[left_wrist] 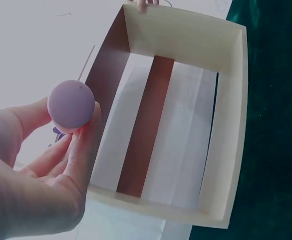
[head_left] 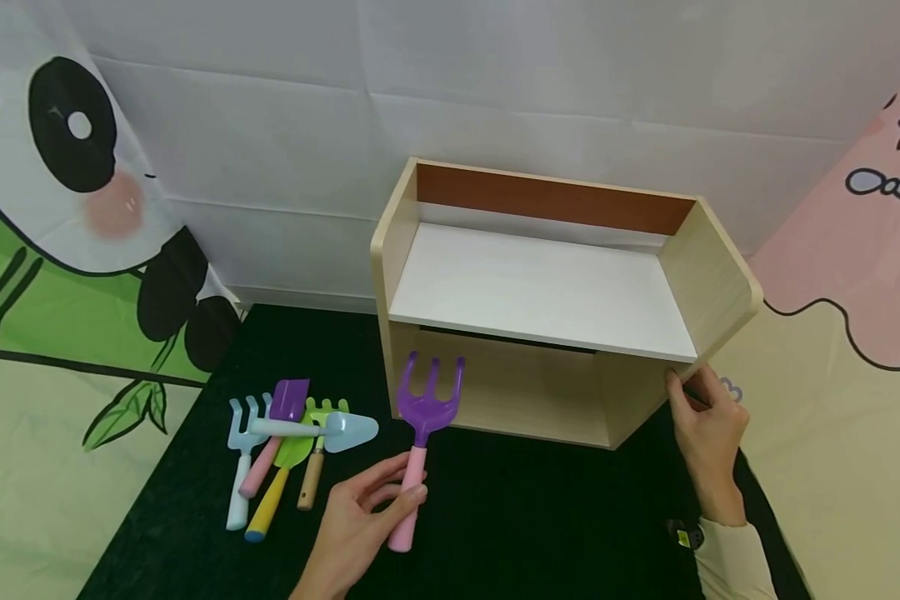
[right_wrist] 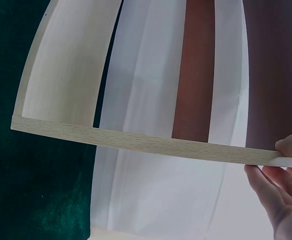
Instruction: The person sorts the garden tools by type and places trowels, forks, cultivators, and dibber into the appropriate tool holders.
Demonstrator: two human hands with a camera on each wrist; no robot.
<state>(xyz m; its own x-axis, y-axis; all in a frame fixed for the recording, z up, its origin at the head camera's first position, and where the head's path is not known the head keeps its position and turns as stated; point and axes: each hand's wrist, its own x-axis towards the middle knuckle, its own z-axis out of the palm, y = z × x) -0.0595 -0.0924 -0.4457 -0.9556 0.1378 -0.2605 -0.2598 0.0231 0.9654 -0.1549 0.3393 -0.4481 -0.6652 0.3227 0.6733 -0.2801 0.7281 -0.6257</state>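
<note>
Left hand grasps a toy fork by its pink handle, thumb on one side and fingers on the other, while the right hand pinches the edge of a shelf unit's side panel between thumb and fingers. Behind everything hangs a pale backdrop, with large cartoon figures at left and right. Dark green cloth covers the surface below. On it stands the pale wooden shelf unit, with a white board across its middle. Raised before its lower opening is the toy fork, its three purple tines pointing up; whether they touch the unit is hard to judge from this angle. Left of the fork lies an overlapping pile: a light-blue trowel across the top, a light-blue rake, a yellow-handled green shovel, a pink-handled purple spade and a wooden-handled green rake.
</note>
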